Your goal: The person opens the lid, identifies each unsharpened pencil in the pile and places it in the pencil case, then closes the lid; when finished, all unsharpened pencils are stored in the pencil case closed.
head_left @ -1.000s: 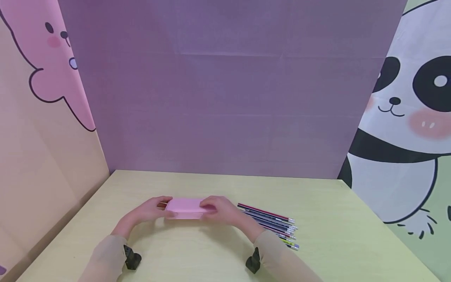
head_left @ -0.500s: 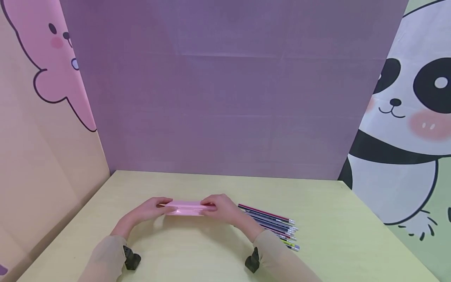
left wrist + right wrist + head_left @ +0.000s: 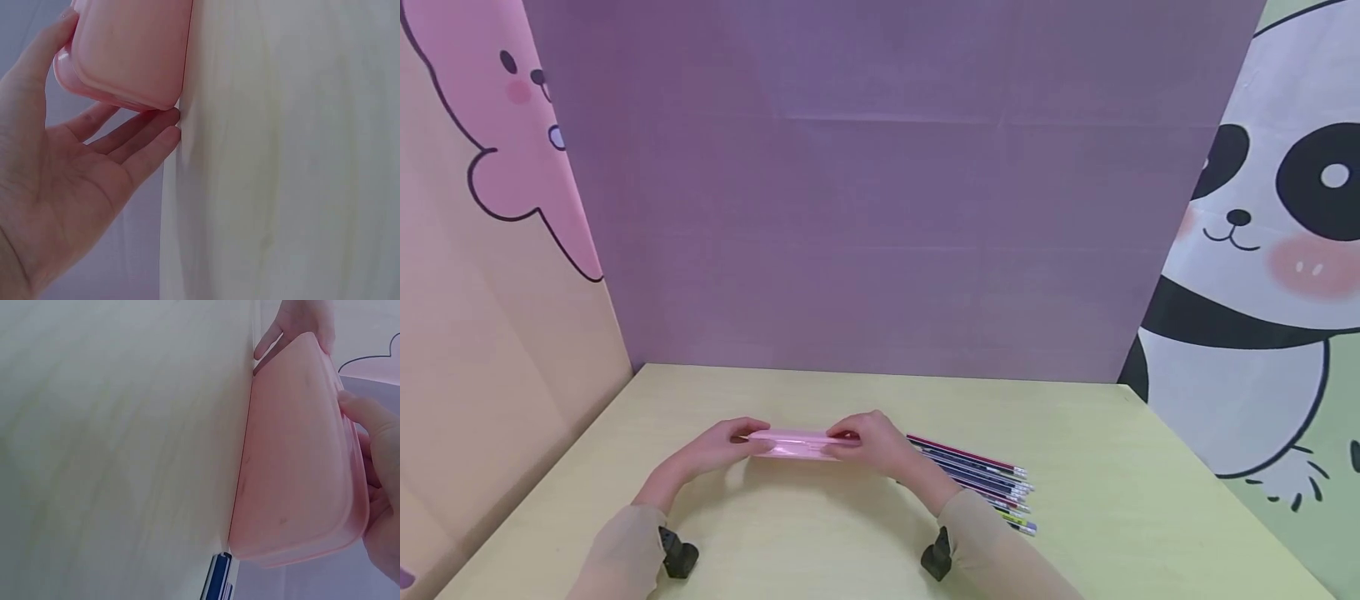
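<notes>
A pink plastic pencil case lies near the middle of the table, with its long side facing me. My left hand holds its left end, thumb in front and fingers behind. At the right end, my right hand grips the case the same way. In the left wrist view, the left thumb presses the rim of the case, while the other fingers lie along its end. The right wrist view has the right thumb on the upper edge of the case. What is inside the case is hidden.
Several striped pencils lie side by side right of the case, partly behind the right forearm. The pale wooden table ends at a purple backdrop. Black wrist mounts sit on both sleeves.
The pink case's upper face has tipped down and looks narrower, and more of its front side shows. Both hands keep their hold with little shift; the pencils stay put.
</notes>
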A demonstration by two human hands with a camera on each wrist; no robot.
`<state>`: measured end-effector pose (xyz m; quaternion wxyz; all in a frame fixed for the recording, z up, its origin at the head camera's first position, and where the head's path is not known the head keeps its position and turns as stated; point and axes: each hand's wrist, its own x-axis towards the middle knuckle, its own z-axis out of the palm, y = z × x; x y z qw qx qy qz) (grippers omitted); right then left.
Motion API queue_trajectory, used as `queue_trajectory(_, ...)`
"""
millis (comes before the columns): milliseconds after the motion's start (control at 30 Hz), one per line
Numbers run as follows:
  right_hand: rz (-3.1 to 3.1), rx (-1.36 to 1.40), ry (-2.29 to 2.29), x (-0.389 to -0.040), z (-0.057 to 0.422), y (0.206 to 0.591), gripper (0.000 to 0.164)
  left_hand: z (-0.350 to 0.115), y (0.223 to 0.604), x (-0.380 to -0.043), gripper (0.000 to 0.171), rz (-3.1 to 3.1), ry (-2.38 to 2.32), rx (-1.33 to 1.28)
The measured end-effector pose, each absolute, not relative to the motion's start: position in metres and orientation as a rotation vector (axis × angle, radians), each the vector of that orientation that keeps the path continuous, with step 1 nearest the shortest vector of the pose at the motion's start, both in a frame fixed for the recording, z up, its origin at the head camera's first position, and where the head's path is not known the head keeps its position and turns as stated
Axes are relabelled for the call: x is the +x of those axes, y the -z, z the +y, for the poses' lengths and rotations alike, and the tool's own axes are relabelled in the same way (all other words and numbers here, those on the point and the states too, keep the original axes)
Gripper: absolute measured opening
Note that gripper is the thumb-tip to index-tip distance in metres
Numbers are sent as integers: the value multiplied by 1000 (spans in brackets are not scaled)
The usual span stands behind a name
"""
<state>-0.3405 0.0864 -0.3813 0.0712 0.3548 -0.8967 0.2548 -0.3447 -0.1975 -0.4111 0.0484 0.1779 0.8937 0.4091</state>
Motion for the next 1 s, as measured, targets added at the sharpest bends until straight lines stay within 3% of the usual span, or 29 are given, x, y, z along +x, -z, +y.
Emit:
queue_trajectory(800,-2484,1236,-305,-342,89,375,24,-193,406,-346,57,2729,-1197,467)
queue_trajectory(1000,-2230,1276,-158,-341,90,378,14,-189,403,-345,56,2763,-1159,478)
